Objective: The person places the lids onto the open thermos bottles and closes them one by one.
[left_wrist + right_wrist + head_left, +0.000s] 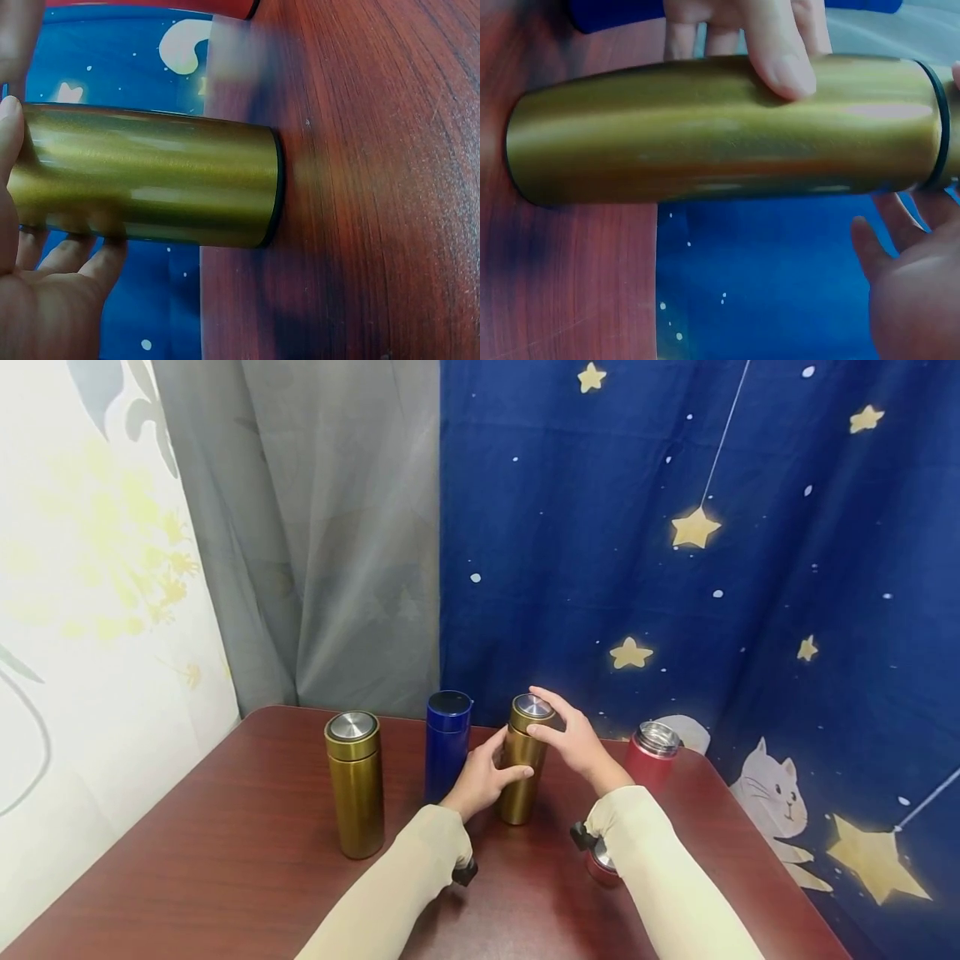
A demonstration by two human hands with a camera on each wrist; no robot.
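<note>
Reddish wood-grain table point(225, 827) before a navy star-print curtain point(555, 543); one vacuum flask uncapped, three with lids on.

Gold flask point(521, 797) stands upright, slightly right of the frame's centre; the left hand point(480, 778) has its fingers curled round the body, while the right hand point(581, 743) pinches the steel-topped lid point(534, 706) between thumb and fingers; whether this lid is already loose, I cannot tell; as I judge, opening is done only on the red flask point(649, 766), at right of the frame, which shows a bare steel mouth point(657, 737); what seems its red lid point(602, 865) lies at lower right, partly behind the right sleeve point(660, 852); blue flask point(446, 752), centre, and second gold flask point(360, 802), left of centre, remain closed.
</note>
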